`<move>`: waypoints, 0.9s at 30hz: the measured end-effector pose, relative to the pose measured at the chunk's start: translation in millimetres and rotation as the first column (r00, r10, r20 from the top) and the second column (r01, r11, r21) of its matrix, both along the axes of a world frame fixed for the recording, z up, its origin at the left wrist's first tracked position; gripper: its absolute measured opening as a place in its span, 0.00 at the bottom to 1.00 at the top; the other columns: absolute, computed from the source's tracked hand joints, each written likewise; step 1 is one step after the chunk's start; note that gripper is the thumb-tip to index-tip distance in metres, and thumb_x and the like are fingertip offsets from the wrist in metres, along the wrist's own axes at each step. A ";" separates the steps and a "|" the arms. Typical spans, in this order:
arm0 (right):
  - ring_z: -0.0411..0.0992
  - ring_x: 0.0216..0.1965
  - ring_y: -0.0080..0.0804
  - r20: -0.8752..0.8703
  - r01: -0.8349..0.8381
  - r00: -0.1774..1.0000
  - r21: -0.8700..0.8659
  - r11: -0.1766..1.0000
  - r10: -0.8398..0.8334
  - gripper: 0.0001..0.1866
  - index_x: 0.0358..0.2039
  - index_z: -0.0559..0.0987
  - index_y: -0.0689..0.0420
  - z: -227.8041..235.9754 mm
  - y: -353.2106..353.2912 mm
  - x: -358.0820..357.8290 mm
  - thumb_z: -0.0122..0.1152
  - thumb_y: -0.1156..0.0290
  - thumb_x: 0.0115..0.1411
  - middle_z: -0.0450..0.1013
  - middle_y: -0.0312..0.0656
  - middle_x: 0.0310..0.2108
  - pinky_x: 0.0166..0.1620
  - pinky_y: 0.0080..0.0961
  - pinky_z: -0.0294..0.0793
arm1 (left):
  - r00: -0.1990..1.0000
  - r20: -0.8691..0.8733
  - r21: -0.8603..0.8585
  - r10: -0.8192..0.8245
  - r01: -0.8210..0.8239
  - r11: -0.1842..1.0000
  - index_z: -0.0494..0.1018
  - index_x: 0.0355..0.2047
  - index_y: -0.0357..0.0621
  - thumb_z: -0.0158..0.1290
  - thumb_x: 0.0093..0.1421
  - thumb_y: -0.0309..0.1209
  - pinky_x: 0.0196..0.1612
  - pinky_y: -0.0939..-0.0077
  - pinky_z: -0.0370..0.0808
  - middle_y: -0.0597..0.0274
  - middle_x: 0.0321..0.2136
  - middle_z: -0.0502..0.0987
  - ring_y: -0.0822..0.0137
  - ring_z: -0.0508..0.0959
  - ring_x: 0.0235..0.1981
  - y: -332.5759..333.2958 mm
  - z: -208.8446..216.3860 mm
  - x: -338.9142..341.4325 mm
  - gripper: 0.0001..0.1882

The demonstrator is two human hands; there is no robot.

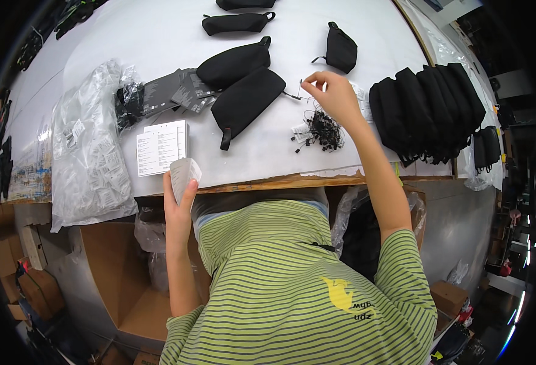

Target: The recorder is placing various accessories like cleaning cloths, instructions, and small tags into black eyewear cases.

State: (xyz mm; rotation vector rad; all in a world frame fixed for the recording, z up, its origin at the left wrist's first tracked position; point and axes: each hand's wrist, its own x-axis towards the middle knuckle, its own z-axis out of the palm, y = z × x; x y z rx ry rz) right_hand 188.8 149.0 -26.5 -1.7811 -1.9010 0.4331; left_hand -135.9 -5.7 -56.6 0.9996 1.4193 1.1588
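Shirt (268,261): lime-green, dark stripes
Right sleeve (405,261): short, well behind the right hand (336,94)
Print (339,293): yellow (perhaps a bird), dark lettering (363,309) beside

i count five black pouches (248,100) lying loose on the white table (262,163); the packed row (426,112) at the right overlaps too much to number, as do the dark grey cards (161,94). one white card stack (161,149), one curved white card (181,173), one tangle of black cords (326,131), one left hand (181,199), one right hand (337,96).

white-topped worktable (301,33) | open carton (107,261) below it | grey floor (450,219) | strip light (520,307) far right
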 end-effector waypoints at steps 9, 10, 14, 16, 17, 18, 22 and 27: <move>0.73 0.24 0.29 -0.306 -0.268 0.887 0.269 0.925 0.346 0.13 0.34 0.83 0.50 48.5 46.6 -121.7 0.63 0.57 0.52 0.75 0.39 0.22 0.31 0.24 0.71 | 0.968 -0.047 -0.084 -0.248 0.244 0.966 0.65 0.44 0.37 0.58 0.57 0.43 0.45 0.77 0.67 0.56 0.37 0.72 0.70 0.70 0.40 0.6 1.3 30.5 0.24; 0.73 0.24 0.29 -0.318 -0.276 0.878 0.273 0.922 0.357 0.13 0.34 0.83 0.50 49.8 52.3 -141.9 0.63 0.57 0.52 0.75 0.39 0.22 0.31 0.24 0.71 | 0.962 -0.058 -0.067 -0.266 0.262 0.963 0.64 0.46 0.37 0.58 0.56 0.44 0.45 0.75 0.67 0.55 0.37 0.72 0.68 0.71 0.40 -0.3 3.4 34.3 0.26; 0.72 0.24 0.24 -0.557 -0.389 0.712 0.195 0.900 0.428 0.15 0.40 0.82 0.49 48.7 54.7 -171.9 0.61 0.58 0.54 0.76 0.38 0.26 0.31 0.23 0.72 | 0.951 -0.090 -0.102 -0.296 0.287 0.952 0.63 0.47 0.38 0.59 0.54 0.47 0.46 0.73 0.68 0.54 0.40 0.72 0.66 0.71 0.41 -6.5 9.4 38.3 0.30; 0.72 0.25 0.22 -0.515 -0.435 0.724 0.174 0.883 0.458 0.15 0.42 0.81 0.49 38.0 50.3 -165.3 0.60 0.59 0.54 0.76 0.37 0.28 0.31 0.22 0.72 | 0.957 -0.082 -0.109 -0.280 0.271 0.956 0.63 0.48 0.38 0.60 0.53 0.48 0.47 0.73 0.67 0.53 0.41 0.72 0.65 0.72 0.41 -7.8 8.7 36.4 0.32; 0.67 0.22 0.19 -0.528 -0.466 0.727 0.091 0.880 0.439 0.14 0.42 0.81 0.51 30.6 47.6 -153.4 0.59 0.62 0.56 0.74 0.35 0.27 0.27 0.17 0.68 | 0.955 -0.072 -0.133 -0.287 0.276 0.952 0.63 0.49 0.39 0.60 0.53 0.48 0.47 0.73 0.68 0.53 0.42 0.72 0.65 0.72 0.42 -9.3 6.2 33.9 0.32; 0.62 0.19 0.15 -0.537 -0.492 0.733 0.006 0.870 0.418 0.13 0.43 0.80 0.52 22.8 45.8 -139.6 0.58 0.65 0.58 0.73 0.33 0.27 0.24 0.13 0.64 | 0.953 -0.061 -0.156 -0.296 0.284 0.946 0.63 0.49 0.40 0.60 0.53 0.49 0.48 0.73 0.68 0.53 0.43 0.72 0.65 0.72 0.43 -10.4 4.0 32.6 0.32; 0.61 0.20 0.15 -0.511 -0.368 0.823 -0.148 0.918 0.248 0.10 0.38 0.81 0.54 3.7 28.2 -67.5 0.58 0.67 0.57 0.72 0.32 0.24 0.24 0.13 0.63 | 0.938 -0.017 -0.193 -0.347 0.338 0.921 0.63 0.50 0.41 0.60 0.52 0.48 0.48 0.72 0.68 0.52 0.42 0.72 0.64 0.72 0.44 -7.8 -1.9 32.4 0.33; 0.70 0.23 0.30 0.014 -0.101 0.994 -0.177 0.979 0.105 0.08 0.32 0.81 0.51 -13.7 2.2 20.1 0.60 0.64 0.54 0.73 0.37 0.22 0.29 0.27 0.68 | 0.916 -0.109 -0.218 -0.386 0.357 0.908 0.63 0.50 0.41 0.62 0.49 0.49 0.45 0.71 0.69 0.53 0.40 0.73 0.63 0.73 0.41 -7.4 -2.7 36.1 0.35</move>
